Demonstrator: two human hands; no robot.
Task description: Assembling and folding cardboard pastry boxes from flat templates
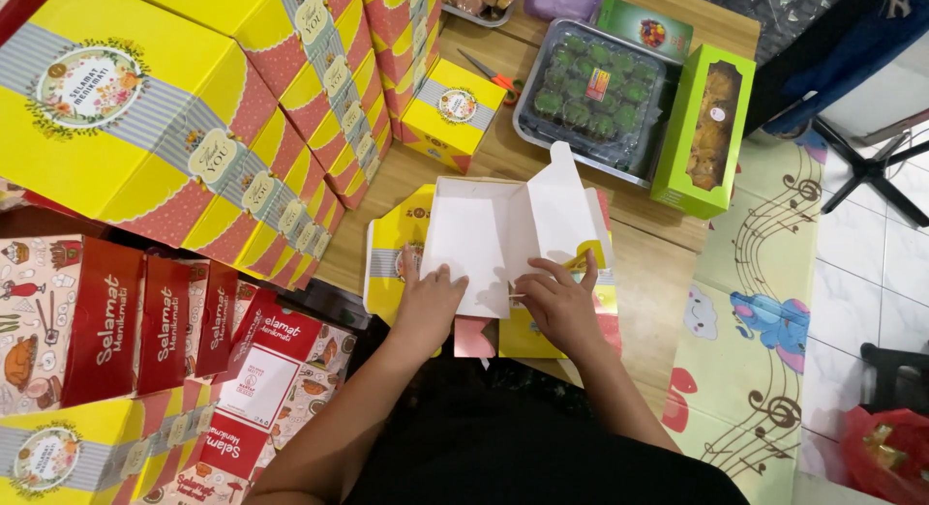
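Wooden table (668, 263) sits low in front of me, with a colourful play mat (755, 370) on the floor to my right. On the table lies a flat cardboard box (494, 229), white inside and yellow outside, only half folded. It rests near the table's front edge, on top of more flat yellow cards.

My left hand (426, 307) presses down flat on the box's near left corner, fingers spread and not gripping anything. My right hand (561, 307) lies on the near right part, and its fingers (542, 273) curl to pinch a small flap.

I think a few things could go wrong. If I push the flap too hard, the thin card might crease in the wrong spot or tear. If my left hand slips, the box may slide on the smooth cards under it and the fold would go crooked.

A tall stack of yellow boxes (194, 118) leans close on my left, with red boxes (106, 321) below. A bump from my elbow might tip them. Behind the box are scissors (489, 76), a tray of green cakes (590, 89) and a green snack box (704, 128), well apart from my hands.
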